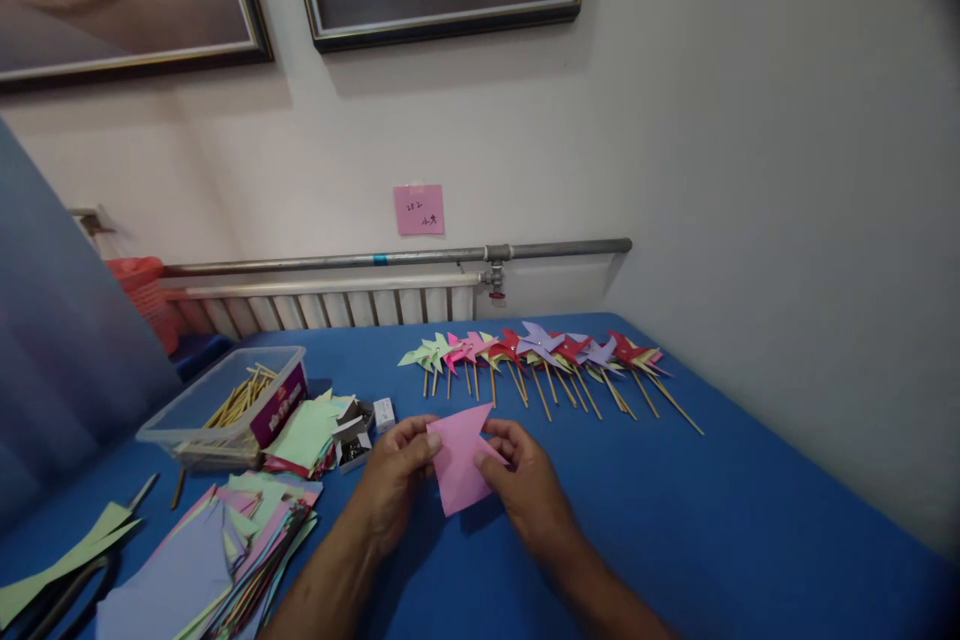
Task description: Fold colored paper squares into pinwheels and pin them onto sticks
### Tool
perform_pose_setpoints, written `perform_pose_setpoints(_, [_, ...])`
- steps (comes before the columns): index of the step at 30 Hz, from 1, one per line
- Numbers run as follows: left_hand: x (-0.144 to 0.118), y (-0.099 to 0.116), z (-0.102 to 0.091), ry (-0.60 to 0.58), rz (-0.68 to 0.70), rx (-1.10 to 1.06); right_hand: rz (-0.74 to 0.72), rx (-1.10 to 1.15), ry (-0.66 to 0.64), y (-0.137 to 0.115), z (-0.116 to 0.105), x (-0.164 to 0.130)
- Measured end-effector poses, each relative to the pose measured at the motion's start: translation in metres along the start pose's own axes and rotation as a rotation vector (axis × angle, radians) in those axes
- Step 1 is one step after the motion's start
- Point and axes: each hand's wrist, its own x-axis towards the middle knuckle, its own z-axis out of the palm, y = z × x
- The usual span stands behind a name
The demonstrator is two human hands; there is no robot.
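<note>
A sheet of pink paper [460, 465] is held up between both hands over the blue table. On its left edge my left hand [401, 470] pinches it, thumb in front. My right hand [523, 480] grips the right side, where a slit or fold parts a flap from the rest. Just beyond my hands lies a row of finished paper pinwheels [540, 345] on sticks, in green, pink, red, purple and yellow. Close to my left hand are small open boxes [352, 440] with dark little pieces that I cannot make out.
Left stands a clear plastic box [169, 435] with wooden sticks [244, 398]. Cut coloured papers [187, 560] pile up in front, with green strips [67, 560] over black-handled scissors [82, 595]. Behind the blue table [720, 530] are a radiator [360, 300], a pipe and a wall.
</note>
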Motion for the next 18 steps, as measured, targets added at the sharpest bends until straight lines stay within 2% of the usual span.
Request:
perform_pose_setpoints(2, [-0.001,-0.008,0.003,-0.090,-0.028,-0.012,0.019,0.057,0.016,0.000,0.000,0.001])
perform_pose_setpoints(4, [-0.001,-0.016,0.005,-0.121,-0.019,-0.027,0.027,0.069,0.020,0.000,0.000,0.001])
perform_pose_setpoints(10, [0.007,-0.036,0.000,-0.067,0.008,-0.021,0.015,0.032,0.018,0.003,0.001,0.001])
perform_pose_setpoints(14, [0.012,-0.043,-0.001,-0.062,0.053,0.010,-0.004,0.001,0.048,0.007,0.002,0.000])
perform_pose_setpoints(18, [0.013,-0.046,0.001,0.004,0.057,0.071,-0.002,-0.002,0.061,0.010,0.004,-0.002])
